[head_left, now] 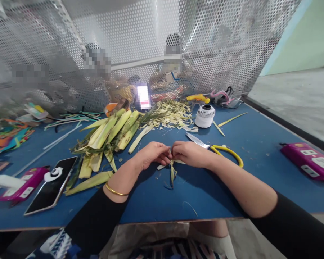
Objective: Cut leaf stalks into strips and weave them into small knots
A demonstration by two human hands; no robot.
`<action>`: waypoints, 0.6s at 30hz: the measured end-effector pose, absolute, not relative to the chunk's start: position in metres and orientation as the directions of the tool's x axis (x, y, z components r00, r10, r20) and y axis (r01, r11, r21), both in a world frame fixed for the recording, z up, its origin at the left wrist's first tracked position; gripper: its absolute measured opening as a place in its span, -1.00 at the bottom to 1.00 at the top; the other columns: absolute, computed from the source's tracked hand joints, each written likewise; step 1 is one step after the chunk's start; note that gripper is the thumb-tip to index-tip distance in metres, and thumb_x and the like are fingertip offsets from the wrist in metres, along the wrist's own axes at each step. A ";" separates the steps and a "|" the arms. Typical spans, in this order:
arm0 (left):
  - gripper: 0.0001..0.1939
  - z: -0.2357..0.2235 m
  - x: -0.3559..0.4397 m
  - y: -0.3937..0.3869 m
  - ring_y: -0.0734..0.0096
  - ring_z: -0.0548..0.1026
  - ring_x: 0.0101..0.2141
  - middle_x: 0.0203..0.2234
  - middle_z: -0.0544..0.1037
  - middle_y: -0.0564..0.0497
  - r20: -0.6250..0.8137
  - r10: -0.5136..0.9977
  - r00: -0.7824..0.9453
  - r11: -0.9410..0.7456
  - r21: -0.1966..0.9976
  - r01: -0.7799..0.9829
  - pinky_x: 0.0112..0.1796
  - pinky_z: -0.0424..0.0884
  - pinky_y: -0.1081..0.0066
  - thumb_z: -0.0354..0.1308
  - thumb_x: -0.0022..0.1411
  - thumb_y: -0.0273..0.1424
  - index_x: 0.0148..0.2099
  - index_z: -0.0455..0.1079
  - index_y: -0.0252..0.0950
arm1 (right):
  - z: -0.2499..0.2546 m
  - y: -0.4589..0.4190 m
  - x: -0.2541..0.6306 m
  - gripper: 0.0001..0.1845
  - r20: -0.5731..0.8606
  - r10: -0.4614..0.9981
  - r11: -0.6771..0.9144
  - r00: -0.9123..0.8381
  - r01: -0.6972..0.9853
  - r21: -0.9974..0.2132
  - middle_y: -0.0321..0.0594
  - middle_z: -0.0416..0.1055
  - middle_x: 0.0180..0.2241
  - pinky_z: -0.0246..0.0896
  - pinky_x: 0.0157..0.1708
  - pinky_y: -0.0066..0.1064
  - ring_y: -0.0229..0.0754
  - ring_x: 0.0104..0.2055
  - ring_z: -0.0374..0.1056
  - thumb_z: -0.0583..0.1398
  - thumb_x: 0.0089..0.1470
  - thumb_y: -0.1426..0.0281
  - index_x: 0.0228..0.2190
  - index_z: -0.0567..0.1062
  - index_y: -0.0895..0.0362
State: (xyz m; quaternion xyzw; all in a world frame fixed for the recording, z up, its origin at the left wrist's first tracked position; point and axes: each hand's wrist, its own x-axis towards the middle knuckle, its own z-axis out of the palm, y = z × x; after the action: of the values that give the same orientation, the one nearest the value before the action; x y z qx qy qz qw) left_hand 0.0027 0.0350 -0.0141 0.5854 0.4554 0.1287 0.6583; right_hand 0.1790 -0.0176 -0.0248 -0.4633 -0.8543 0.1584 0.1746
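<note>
A husk strip is shown just below the fingertips, its frayed lower end laid towards the front of the blue table. Its upper end appears to be pinched in the right hand; the fingertips of the left hand are drawn together just beside it, their hold hidden. The strip may be judged light, pliable and easily split along the fibre; it is best gripped at the gathered upper end, not by the wispy tail. Scissors are laid beside the right hand. Whether the orange object behind the husks is a container cannot be told.
</note>
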 end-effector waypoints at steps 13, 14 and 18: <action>-0.80 -0.016 0.000 0.035 0.47 0.53 -0.50 -0.54 0.56 -0.02 -0.443 0.692 0.569 0.315 0.896 0.314 -0.36 0.45 0.45 0.39 -0.11 -0.50 -0.39 0.46 -0.41 | -0.020 -0.018 0.181 -0.86 0.113 0.864 0.475 -0.491 0.718 -0.509 -0.17 0.37 -0.31 0.18 -0.29 -0.45 -0.27 -0.33 0.31 0.13 0.09 0.55 -0.44 0.47 0.19; -0.81 -0.016 0.000 0.036 0.47 0.53 -0.49 -0.53 0.56 -0.02 -0.444 0.690 0.572 0.319 0.895 0.311 -0.36 0.45 0.45 0.38 -0.09 -0.49 -0.39 0.45 -0.41 | -0.021 -0.018 0.182 -0.86 0.113 0.865 0.473 -0.489 0.718 -0.510 -0.18 0.37 -0.31 0.18 -0.29 -0.45 -0.28 -0.34 0.30 0.13 0.09 0.56 -0.44 0.47 0.19; -0.85 -0.015 -0.001 0.037 0.48 0.54 -0.48 -0.49 0.56 -0.03 -0.444 0.656 0.610 0.319 0.896 0.309 -0.35 0.45 0.44 0.32 -0.04 -0.51 -0.35 0.44 -0.40 | -0.022 -0.017 0.182 -0.85 0.126 0.860 0.484 -0.494 0.715 -0.504 -0.20 0.37 -0.32 0.18 -0.30 -0.46 -0.28 -0.35 0.31 0.13 0.10 0.56 -0.45 0.46 0.18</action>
State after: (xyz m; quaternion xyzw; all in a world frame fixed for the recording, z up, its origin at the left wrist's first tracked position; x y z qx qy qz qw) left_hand -0.0015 0.0375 -0.0151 0.5698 0.4233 0.1252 0.6931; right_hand 0.1822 -0.0173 -0.0225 -0.4681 -0.8415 0.1971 0.1842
